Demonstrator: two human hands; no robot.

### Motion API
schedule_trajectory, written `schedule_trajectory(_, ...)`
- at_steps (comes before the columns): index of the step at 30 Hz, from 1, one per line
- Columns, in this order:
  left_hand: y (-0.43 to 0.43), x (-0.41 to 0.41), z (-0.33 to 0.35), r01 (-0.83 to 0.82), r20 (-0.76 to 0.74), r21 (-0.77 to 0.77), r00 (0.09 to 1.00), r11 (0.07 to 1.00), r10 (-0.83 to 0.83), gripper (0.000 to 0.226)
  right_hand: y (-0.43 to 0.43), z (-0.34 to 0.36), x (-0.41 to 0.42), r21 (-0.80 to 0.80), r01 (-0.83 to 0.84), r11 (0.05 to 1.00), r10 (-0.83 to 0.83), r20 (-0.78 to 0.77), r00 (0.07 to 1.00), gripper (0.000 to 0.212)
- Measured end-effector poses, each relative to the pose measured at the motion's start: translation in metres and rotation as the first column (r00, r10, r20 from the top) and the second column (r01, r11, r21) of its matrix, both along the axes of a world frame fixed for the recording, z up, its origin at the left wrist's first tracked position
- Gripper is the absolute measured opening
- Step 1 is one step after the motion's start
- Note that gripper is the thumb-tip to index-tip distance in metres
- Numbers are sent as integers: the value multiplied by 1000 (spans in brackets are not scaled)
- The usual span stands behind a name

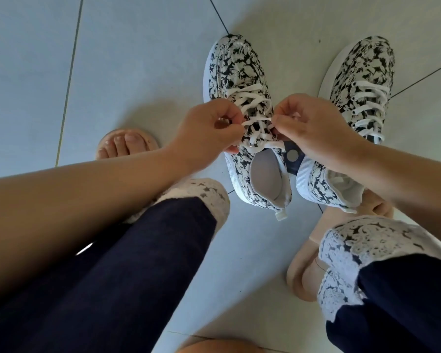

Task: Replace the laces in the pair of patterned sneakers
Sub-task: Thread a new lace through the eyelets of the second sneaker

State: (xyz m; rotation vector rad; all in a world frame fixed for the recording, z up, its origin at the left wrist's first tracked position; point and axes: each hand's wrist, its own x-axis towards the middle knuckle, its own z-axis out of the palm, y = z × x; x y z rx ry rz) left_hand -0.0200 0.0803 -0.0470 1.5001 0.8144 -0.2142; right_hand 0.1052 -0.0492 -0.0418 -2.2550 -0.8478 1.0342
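Note:
Two black-and-white patterned sneakers stand side by side on the tiled floor, toes pointing away from me. The left sneaker (239, 72) carries a white lace (250, 104) crossed through its eyelets. My left hand (209, 128) pinches that lace at the left side of the upper eyelets. My right hand (313, 128) pinches the same lace on the right side, so a short stretch runs taut between the two hands. The right sneaker (364, 72) is laced in white as well, and my right wrist covers its lower part.
My legs in dark trousers with white lace cuffs fill the lower frame. Both feet wear beige slippers, the left slipper (127, 143) beside the left sneaker and the right slipper (306, 271) below the right one. Pale floor tiles (127, 59) surround everything.

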Motion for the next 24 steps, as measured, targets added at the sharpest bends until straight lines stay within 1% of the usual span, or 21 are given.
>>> schedule_trajectory(2, 3, -4, 2, -97, -30, -210, 995, 973, 92, 15, 0, -2, -1, 6, 14, 1000, -14, -13, 1000, 9)
schedule_trajectory(3, 5, -5, 2, -104, -50, -275, 994, 956, 94, 16, -1, -3, -1, 6, 7, 1000, -7, -15, 1000, 9)
schedule_trajectory(4, 8, -4, 3, -84, -64, -300, 996, 950, 68, 17, 0, -3, -2, 7, -3, 1000, 3, -9, 1000, 8)
schedule_trajectory(5, 11, -2, 3, -49, -76, -295, 997, 954, 28, 15, 0, -4, -2, 9, -6, 1000, 6, 1, 1000, 7)
schedule_trajectory(6, 13, 1, 4, 1, -91, -255, 996, 967, -25, 11, 0, -4, -2, 15, 2, 1000, -2, 10, 1000, 6)
schedule_trajectory(7, 14, 5, 5, 61, -116, -180, 990, 982, -82, 7, 0, -5, -2, 25, 15, 1000, -15, 15, 1000, 4)
schedule_trajectory(9, 14, 13, 7, 185, -181, 3, 966, 983, -182, 10, 0, -6, -1, 49, 43, 998, -44, 8, 999, 1)
schedule_trajectory(10, 13, 16, 9, 222, -209, 63, 956, 973, -205, 11, 0, -6, -1, 59, 52, 997, -52, -1, 999, 2)
schedule_trajectory(11, 13, 18, 10, 233, -227, 86, 951, 969, -209, 10, 0, -6, -2, 69, 57, 996, -56, -15, 998, 5)
schedule_trajectory(12, 14, 19, 11, 222, -234, 71, 951, 973, -200, 8, 0, -6, -2, 79, 64, 995, -62, -29, 998, 8)
schedule_trajectory(13, 15, 17, 11, 179, -228, 12, 958, 984, -172, 6, 0, -6, -3, 84, 74, 994, -71, -44, 997, 12)
schedule_trajectory(15, 19, 8, 10, 51, -171, -196, 981, 979, -85, 3, 0, -5, -3, 84, 87, 993, -83, -51, 995, 17)
schedule_trajectory(17, 23, -5, 4, -35, -118, -382, 993, 923, -11, 16, 0, -4, -4, 77, 71, 994, -69, -29, 997, 19)
schedule_trajectory(18, 26, -11, 0, -59, -109, -430, 994, 901, 13, 24, 1, -4, -5, 67, 61, 996, -60, -20, 998, 19)
schedule_trajectory(19, 30, -16, -3, -72, -112, -453, 993, 889, 23, 29, 1, -4, -5, 55, 59, 997, -58, -14, 998, 18)
schedule_trajectory(21, 35, -21, -7, -59, -133, -453, 991, 889, -2, 29, 2, -6, -6, 39, 83, 996, -82, -29, 996, 18)
schedule_trajectory(22, 35, -21, -8, -25, -145, -421, 989, 907, -40, 26, 2, -6, -6, 36, 95, 995, -94, -35, 995, 18)
schedule_trajectory(24, 31, -16, -7, 68, -158, -299, 980, 952, -120, 13, 2, -4, -5, 46, 75, 996, -74, -19, 997, 16)
